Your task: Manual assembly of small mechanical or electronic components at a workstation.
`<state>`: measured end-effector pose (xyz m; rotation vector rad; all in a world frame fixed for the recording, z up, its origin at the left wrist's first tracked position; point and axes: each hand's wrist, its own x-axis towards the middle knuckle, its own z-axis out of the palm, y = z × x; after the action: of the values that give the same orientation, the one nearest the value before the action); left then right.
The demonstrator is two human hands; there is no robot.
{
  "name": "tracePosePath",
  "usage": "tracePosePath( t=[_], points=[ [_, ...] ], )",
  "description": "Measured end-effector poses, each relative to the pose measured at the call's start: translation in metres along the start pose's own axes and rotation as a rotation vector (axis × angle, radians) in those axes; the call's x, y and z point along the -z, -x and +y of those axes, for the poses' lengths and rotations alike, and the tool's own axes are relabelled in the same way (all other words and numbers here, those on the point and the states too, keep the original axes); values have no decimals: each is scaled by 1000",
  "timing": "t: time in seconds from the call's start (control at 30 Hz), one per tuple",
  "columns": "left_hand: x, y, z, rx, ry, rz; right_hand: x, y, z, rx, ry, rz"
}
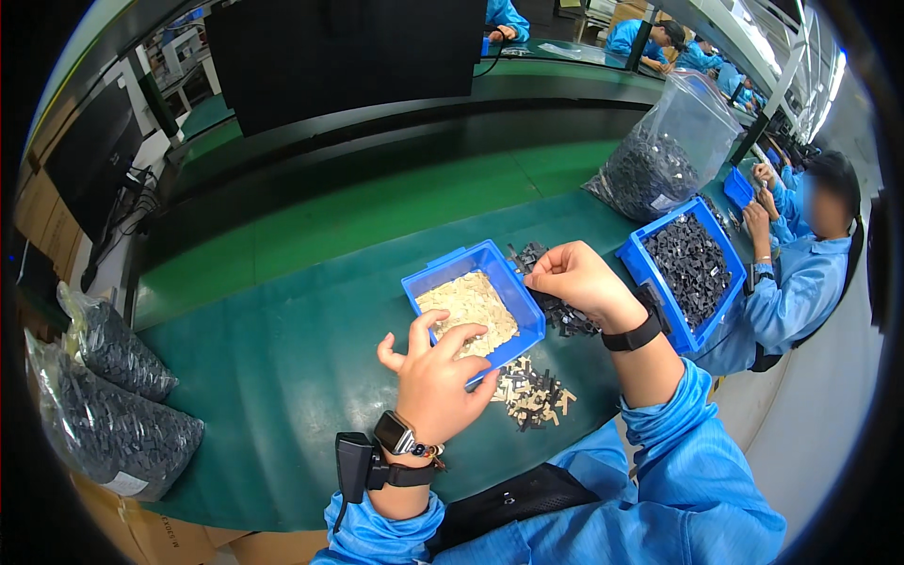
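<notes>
My left hand (437,388) reaches over a blue bin (518,303), its fingers apart and bent above small flat beige pieces (476,306); the thumb is by the bin's near wall. Just past the bin's right side, my right hand (589,290) has thumb and forefinger pinched together; whatever is between them is too small to make out. Beneath and beside that hand lies a loose pile of small black parts (568,320). Nearer me, a mixed heap of beige and black pieces (532,394) is spread on the green mat (273,377).
To the right stands a blue bin (650,280) full of black parts, with a clear bag of dark parts (654,165) behind it. Two more filled bags (122,433) rest at the left edge. A co-worker (815,273) sits at the right. A dark panel (344,66) rises at the back.
</notes>
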<state>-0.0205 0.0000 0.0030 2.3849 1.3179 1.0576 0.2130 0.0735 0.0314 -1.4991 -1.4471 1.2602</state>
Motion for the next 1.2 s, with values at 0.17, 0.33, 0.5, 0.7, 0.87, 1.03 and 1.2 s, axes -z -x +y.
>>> tracePosePath(
  t=[0.17, 0.33, 0.5, 0.7, 0.87, 1.03, 1.2],
  points=[
    [0, 2, 1, 0, 0, -9, -1, 1, 1, -9, 22, -9],
    [-4, 4, 0, 13, 15, -23, -3, 14, -1, 34, 220, 184],
    [1, 5, 1, 16, -14, -1, -2, 56, 11, 149, 33, 208],
    [2, -3, 3, 17, -13, 89, 5, 94, 20, 378, 634, -50],
    [-1, -1, 2, 29, -3, 149, -3, 109, 20, 318, 782, -117],
    [-3, 1, 2, 28, 6, 123, -11, 108, 24, 341, 765, -141],
    [-4, 1, 2, 28, 4, 128, -10, 107, 28, 349, 760, -167]
  ],
)
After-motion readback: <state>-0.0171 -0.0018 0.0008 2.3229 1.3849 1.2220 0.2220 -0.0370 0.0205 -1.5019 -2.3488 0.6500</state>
